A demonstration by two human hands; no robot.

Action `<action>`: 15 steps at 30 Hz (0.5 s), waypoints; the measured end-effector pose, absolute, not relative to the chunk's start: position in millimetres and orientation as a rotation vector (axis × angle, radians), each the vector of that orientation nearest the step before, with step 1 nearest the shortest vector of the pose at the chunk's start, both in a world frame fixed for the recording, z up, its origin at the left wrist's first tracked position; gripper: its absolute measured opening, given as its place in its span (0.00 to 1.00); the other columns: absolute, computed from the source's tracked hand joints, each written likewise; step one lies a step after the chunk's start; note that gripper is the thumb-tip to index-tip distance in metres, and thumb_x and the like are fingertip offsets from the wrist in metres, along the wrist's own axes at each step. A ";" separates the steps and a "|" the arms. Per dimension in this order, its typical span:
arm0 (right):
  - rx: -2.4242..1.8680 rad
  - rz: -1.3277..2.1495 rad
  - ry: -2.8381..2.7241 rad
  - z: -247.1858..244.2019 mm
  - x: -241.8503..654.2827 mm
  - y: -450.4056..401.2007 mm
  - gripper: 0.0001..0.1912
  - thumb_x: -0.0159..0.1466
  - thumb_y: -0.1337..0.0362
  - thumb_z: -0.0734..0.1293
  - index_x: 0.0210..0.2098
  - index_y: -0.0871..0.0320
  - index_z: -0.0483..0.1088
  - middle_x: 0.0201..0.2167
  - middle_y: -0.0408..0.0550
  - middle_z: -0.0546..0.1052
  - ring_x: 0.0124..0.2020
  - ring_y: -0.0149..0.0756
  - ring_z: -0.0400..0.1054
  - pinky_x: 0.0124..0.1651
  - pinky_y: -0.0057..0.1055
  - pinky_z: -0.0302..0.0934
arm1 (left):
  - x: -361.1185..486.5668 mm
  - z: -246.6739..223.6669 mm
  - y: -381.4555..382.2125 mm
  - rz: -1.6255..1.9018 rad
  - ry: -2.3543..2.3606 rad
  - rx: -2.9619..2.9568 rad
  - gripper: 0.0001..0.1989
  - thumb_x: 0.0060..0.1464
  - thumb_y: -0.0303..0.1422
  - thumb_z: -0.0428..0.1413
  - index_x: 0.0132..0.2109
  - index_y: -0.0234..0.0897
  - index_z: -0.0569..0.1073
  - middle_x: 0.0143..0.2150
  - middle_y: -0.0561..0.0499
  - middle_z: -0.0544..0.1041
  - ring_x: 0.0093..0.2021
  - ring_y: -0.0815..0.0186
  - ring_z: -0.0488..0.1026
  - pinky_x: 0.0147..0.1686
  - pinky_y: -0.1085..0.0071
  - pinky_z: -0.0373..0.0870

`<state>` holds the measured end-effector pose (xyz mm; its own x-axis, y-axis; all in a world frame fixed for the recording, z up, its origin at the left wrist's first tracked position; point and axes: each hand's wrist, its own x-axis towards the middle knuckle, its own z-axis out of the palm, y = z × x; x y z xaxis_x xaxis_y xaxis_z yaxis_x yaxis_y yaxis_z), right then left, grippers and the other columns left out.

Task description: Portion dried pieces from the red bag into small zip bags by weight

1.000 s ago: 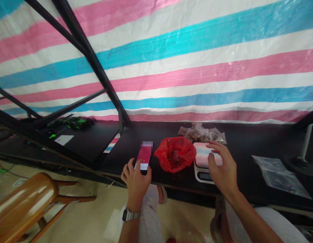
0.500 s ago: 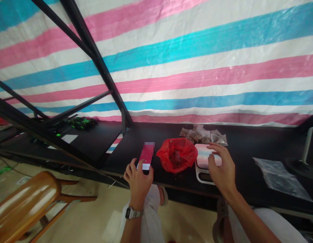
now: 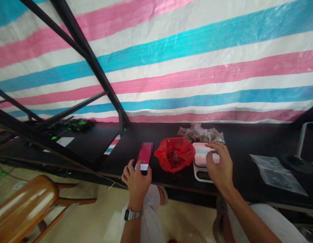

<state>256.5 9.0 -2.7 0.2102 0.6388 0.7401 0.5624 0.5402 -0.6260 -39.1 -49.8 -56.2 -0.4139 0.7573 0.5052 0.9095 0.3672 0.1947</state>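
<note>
My left hand is at the table's front edge, shut on a flat red rectangular object whose far end is blurred. My right hand lies with its fingers spread over the pink-and-blue platform of a digital kitchen scale, holding nothing. Between the hands sits a crumpled red plastic bag with dark contents. Several small clear bags of brown pieces lie just behind the scale.
The black table runs along a striped tarpaulin. A flat clear plastic bag lies to the right, beside a metal stand. A black metal frame crosses the left side, and a wooden chair stands below it.
The whole scene shifts slightly with my head. My right hand sits a little further left over the scale. My left hand keeps hold of the red object.
</note>
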 end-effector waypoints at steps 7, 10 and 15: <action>-1.095 0.062 -1.439 -2.0 257.0 9.9 0.15 0.66 0.74 0.63 0.45 0.54 0.77 0.46 0.53 0.79 0.49 0.45 0.76 0.46 0.42 0.73 | -38.3 -55.8 -49.0 -0.634 -2.291 -1.455 0.18 0.63 0.38 0.59 0.58 0.39 0.80 0.66 0.38 0.71 0.64 0.42 0.66 0.61 0.46 0.62; -1.098 0.070 -1.436 -1.8 257.0 9.2 0.15 0.66 0.74 0.63 0.45 0.54 0.77 0.46 0.53 0.79 0.49 0.45 0.75 0.47 0.43 0.73 | -38.0 -56.4 -48.9 -0.629 -2.291 -1.449 0.18 0.63 0.38 0.59 0.57 0.39 0.80 0.66 0.38 0.72 0.64 0.42 0.66 0.61 0.46 0.62; -1.096 0.074 -1.433 -0.9 258.0 8.7 0.15 0.65 0.74 0.63 0.45 0.54 0.77 0.46 0.52 0.79 0.50 0.45 0.75 0.46 0.42 0.73 | -37.3 -57.8 -48.7 -0.632 -2.288 -1.446 0.18 0.63 0.38 0.59 0.58 0.39 0.80 0.65 0.37 0.71 0.64 0.42 0.66 0.61 0.46 0.63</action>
<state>258.0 8.7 -0.9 0.2215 0.6338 0.7411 0.5540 0.5436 -0.6306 -37.3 -48.7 -57.8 -0.4112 0.7483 0.5206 0.9094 0.3760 0.1778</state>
